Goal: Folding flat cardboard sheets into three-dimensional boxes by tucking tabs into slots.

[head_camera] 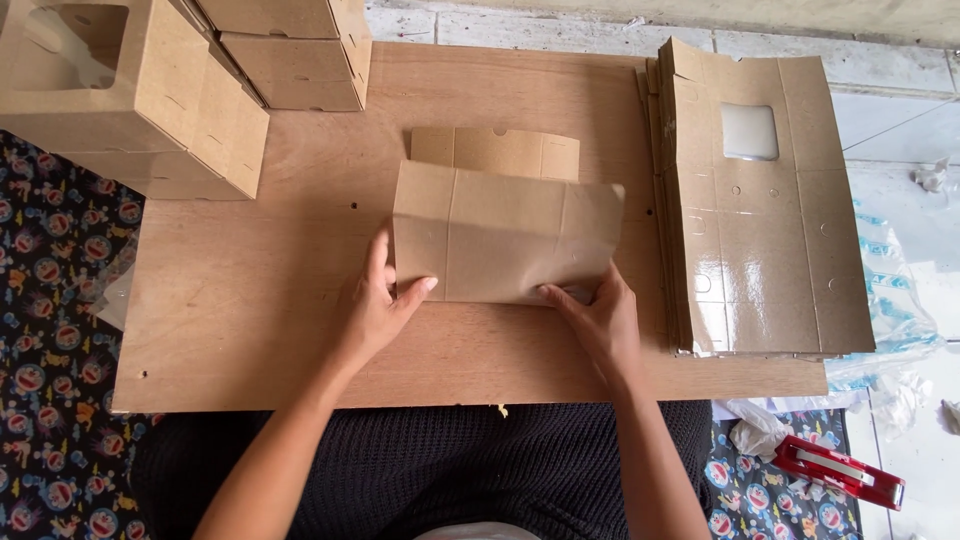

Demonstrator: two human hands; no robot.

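Observation:
A flat brown cardboard box blank [505, 225] lies folded over on the wooden board [250, 300] in front of me. My left hand [378, 300] presses its near left edge with the thumb on top. My right hand [598, 315] grips the near right corner, fingers partly tucked under the sheet. The far flap of the blank sticks out behind the fold.
A stack of flat glossy blanks with a clear window [765, 210] lies at the right of the board. Assembled cardboard boxes [140, 90] stand at the far left. A red stapler [838, 472] and crumpled plastic [755, 432] lie on the floor at the right.

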